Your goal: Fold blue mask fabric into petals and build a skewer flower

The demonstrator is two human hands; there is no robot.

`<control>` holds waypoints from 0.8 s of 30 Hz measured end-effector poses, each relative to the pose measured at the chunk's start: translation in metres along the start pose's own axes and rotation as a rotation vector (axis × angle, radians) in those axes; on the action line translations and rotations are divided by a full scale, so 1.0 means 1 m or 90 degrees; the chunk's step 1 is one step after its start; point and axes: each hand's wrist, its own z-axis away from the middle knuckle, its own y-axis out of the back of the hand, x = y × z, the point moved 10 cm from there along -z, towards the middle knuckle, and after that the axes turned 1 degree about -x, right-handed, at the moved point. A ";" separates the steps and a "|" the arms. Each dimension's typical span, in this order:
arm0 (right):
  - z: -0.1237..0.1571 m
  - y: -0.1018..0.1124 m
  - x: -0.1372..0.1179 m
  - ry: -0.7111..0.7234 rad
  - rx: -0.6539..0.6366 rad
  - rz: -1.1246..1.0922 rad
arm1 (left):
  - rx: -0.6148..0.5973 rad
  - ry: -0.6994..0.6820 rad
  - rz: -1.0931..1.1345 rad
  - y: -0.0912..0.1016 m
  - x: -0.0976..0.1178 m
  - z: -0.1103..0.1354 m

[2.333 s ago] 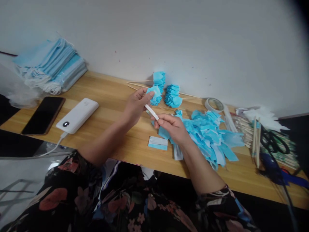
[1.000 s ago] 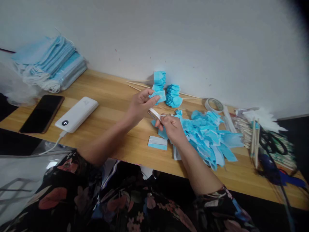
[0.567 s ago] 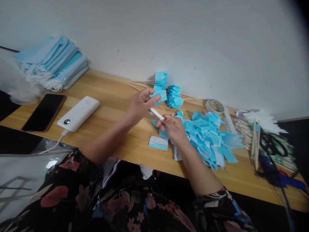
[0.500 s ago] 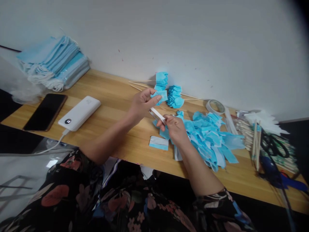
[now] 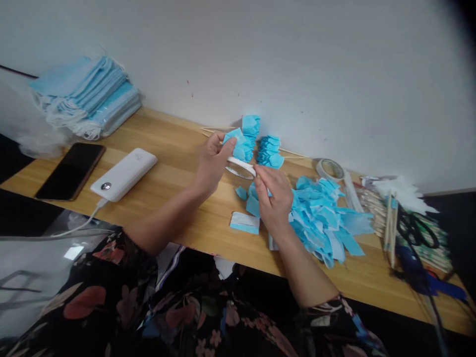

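Note:
My left hand [image 5: 211, 161] pinches a small blue fabric piece [image 5: 233, 136] between thumb and fingers. In my right hand [image 5: 275, 196] is a thin roll of white tape [image 5: 243, 163], held by its edge, its ring spanning the gap toward my left hand. Just behind are two bunches of folded blue pieces, one blue bunch [image 5: 251, 125] by the wall and another blue bunch [image 5: 269, 150] to its right, with thin sticks beside them. A loose pile of cut blue pieces [image 5: 322, 218] lies beside my right forearm. A flat blue-and-white strip [image 5: 244, 223] rests nearer the table edge.
On the left are stacked face masks [image 5: 89, 94], a black phone [image 5: 70, 171] and a white power bank [image 5: 124, 173] with a cable. At the right lie another tape roll [image 5: 330, 169], wooden sticks [image 5: 390, 230], black-handled scissors [image 5: 420, 228] and a blue-handled tool [image 5: 446, 287].
My right hand has moved up with the tape roll, which has turned so its ring opening shows. My left hand has shifted slightly left, and its blue piece is tilted differently.

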 end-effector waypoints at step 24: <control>-0.022 0.034 0.013 -0.274 0.054 -0.164 | -0.117 0.132 0.125 -0.041 -0.022 0.027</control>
